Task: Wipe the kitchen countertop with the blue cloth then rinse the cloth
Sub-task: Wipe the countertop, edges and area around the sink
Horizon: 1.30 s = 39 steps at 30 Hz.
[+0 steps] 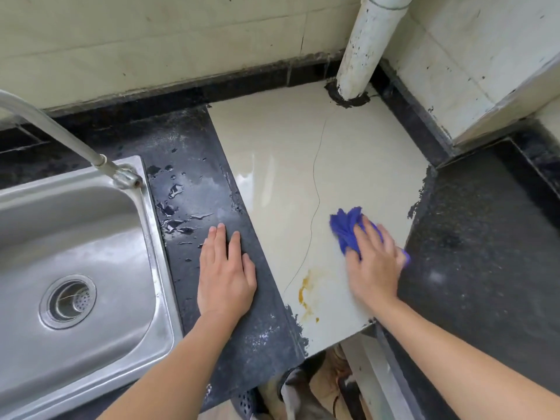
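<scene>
Blue cloth (345,228), part hidden under R grip (374,265)

Our left hand (225,268) lies flat, fingers straight, on the wet dark counter (194,189) beside the sink (91,222). Our right hand (374,268) presses the bunched cloth (345,228) onto the pale tile (288,177), beyond a yellow stain (304,291). A thin crack (315,189) crosses the tile.
</scene>
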### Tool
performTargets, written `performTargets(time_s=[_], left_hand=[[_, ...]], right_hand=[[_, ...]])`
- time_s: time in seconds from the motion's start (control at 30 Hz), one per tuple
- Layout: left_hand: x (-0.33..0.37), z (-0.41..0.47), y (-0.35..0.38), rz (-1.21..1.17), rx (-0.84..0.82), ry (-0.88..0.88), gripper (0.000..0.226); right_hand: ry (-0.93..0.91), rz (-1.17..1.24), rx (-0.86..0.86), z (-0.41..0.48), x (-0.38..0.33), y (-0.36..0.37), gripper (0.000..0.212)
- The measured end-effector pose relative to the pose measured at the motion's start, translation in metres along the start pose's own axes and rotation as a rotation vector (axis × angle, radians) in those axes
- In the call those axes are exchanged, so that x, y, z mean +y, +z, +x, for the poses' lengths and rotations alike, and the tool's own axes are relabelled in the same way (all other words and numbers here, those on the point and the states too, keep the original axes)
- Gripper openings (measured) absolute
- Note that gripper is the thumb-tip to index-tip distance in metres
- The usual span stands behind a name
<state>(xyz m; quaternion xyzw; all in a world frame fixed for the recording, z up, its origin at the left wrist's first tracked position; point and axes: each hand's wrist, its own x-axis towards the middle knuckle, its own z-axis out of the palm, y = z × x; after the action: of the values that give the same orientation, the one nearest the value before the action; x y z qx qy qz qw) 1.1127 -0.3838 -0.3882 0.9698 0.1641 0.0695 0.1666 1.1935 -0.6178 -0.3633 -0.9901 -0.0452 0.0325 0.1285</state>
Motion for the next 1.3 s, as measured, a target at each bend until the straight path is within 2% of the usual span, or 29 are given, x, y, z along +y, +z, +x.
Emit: performTargets(time_s=[0.03,0.13,0.23,0.3,0.33,0.4,0.5,0.57,0.63,0.8,0.93,0.97,1.03,1.07,1.13,1.2,1.23,1.3], left_hand=[[-0.001,-0.001,0.001,-0.006,0.002,0.004,0.051],[-0.005,-0.001,0.001,-0.036,0.002,0.015,0.05],[-0.009,-0.002,0.002,-0.072,-0.014,0.021,0.051],[-0.011,-0.001,0.0,-0.084,-0.044,0.023,0.051],[-0.011,-0.001,-0.003,-0.087,-0.07,0.028,0.049],[-0.013,-0.001,-0.012,-0.083,-0.135,0.053,0.043],[-0.018,-0.017,-0.034,-0.089,-0.145,0.061,0.043],[-0.025,-0.043,-0.045,-0.085,-0.121,0.061,0.044],[-0.033,-0.074,-0.05,-0.061,-0.115,0.067,0.048],[-0.059,-0.126,-0.05,0.085,-0.146,0.135,0.058],[-0.068,-0.137,-0.047,0.138,-0.18,0.191,0.055],[-0.067,-0.137,-0.046,0.14,-0.184,0.181,0.054],[-0.065,-0.137,-0.046,0.148,-0.187,0.166,0.054],[-0.064,-0.136,-0.046,0.156,-0.186,0.167,0.054],[-0.064,-0.137,-0.045,0.161,-0.183,0.179,0.054],[-0.064,-0.138,-0.044,0.159,-0.166,0.192,0.053],[-0.065,-0.138,-0.043,0.16,-0.157,0.196,0.053],[-0.065,-0.138,-0.043,0.152,-0.146,0.198,0.053]], right_hand=[[-0.023,0.002,0.013,-0.006,-0.022,0.008,0.053],[-0.285,0.019,-0.032,-0.034,-0.063,0.024,0.046],[-0.534,0.115,-0.168,-0.063,-0.049,0.021,0.046],[-0.635,0.176,-0.266,-0.073,-0.025,0.009,0.044],[-0.629,0.198,-0.311,-0.072,-0.011,0.001,0.044],[-0.497,0.158,-0.333,-0.066,0.021,-0.015,0.043],[-0.17,-0.045,-0.186,-0.063,0.06,-0.027,0.053],[0.107,-0.022,-0.089,-0.073,0.047,-0.017,0.06],[0.223,0.018,-0.016,-0.09,0.012,-0.001,0.054],[-0.098,0.002,-0.11,-0.146,-0.052,0.015,0.047],[-0.356,0.225,-0.276,-0.163,-0.056,0.007,0.045],[-0.36,0.368,-0.347,-0.156,-0.047,-0.006,0.042],[-0.2,0.616,-0.467,-0.127,-0.022,-0.036,0.032],[-0.082,0.659,-0.4,-0.106,-0.006,-0.045,0.03],[0.132,0.437,-0.15,-0.065,0.022,-0.046,0.033],[0.26,0.159,-0.067,-0.045,0.024,-0.027,0.05],[0.269,0.09,-0.017,-0.045,0.014,-0.011,0.053],[0.126,0.001,0.044,-0.066,-0.02,0.015,0.051]])
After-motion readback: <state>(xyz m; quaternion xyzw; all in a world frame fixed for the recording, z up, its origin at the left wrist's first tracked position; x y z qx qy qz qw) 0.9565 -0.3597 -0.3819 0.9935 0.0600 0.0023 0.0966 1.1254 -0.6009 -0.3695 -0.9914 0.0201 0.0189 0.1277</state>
